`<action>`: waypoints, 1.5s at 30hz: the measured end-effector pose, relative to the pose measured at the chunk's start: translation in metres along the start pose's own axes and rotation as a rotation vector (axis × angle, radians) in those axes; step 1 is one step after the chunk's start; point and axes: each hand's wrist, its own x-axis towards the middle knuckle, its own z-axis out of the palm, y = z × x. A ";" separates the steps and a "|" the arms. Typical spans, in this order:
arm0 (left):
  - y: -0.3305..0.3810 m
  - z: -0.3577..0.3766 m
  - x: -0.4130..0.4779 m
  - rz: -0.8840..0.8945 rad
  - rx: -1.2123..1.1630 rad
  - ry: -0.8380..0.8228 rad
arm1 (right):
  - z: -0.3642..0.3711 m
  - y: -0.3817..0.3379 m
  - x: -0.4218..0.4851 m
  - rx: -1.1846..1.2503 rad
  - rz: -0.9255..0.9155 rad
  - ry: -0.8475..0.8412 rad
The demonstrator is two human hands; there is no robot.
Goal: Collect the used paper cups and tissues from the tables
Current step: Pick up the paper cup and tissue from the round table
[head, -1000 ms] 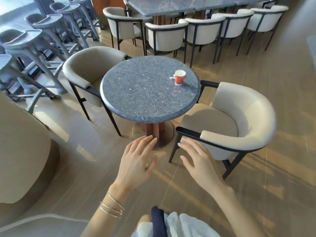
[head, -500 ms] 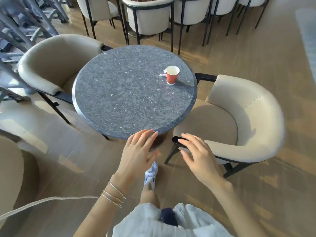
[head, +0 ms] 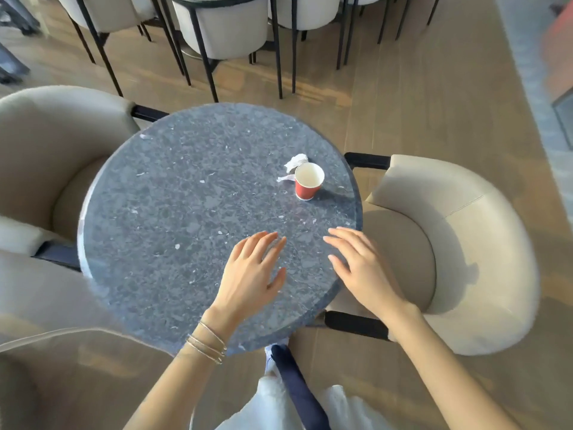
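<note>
Both hands out over the near part of the round table, palms down, fingers straight and slightly spread, holding nothing. Left hand (head: pixel 252 273) sits toward the table's middle line; thin bangles (head: pixel 207 342) ring its wrist. Right hand (head: pixel 361 266) lies beside it, close to the table's right edge, fingers pointing up-left. Whether the palms touch the surface or hang just above it — cannot tell.

Round grey speckled stone table (head: pixel 173 212) fills the centre of the view. Red paper cup (head: pixel 308 185) stands upright on the far right part of the top, white inside, nothing visible in it — well apart from both hands. Crumpled white tissue (head: pixel 293 166) lies just behind and left of the cup, touching or nearly touching its rim side.

Beige armchair (head: pixel 459 243) at the table's right, another beige armchair (head: pixel 46 144) at its left. More chairs with thin black legs (head: pixel 223 29) stand beyond, on a wood floor (head: pixel 403 97).
</note>
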 end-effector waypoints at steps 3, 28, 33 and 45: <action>-0.020 0.015 0.037 0.012 -0.014 -0.011 | 0.018 0.021 0.038 0.000 0.028 0.011; -0.117 0.140 0.257 0.068 -0.081 -0.179 | 0.096 0.125 0.161 0.144 0.146 -0.223; -0.115 0.149 0.252 0.125 -0.159 -0.222 | 0.095 0.127 0.152 0.101 0.114 -0.200; -0.066 0.143 0.153 0.220 -0.223 -0.198 | 0.070 0.111 0.065 0.003 0.285 0.026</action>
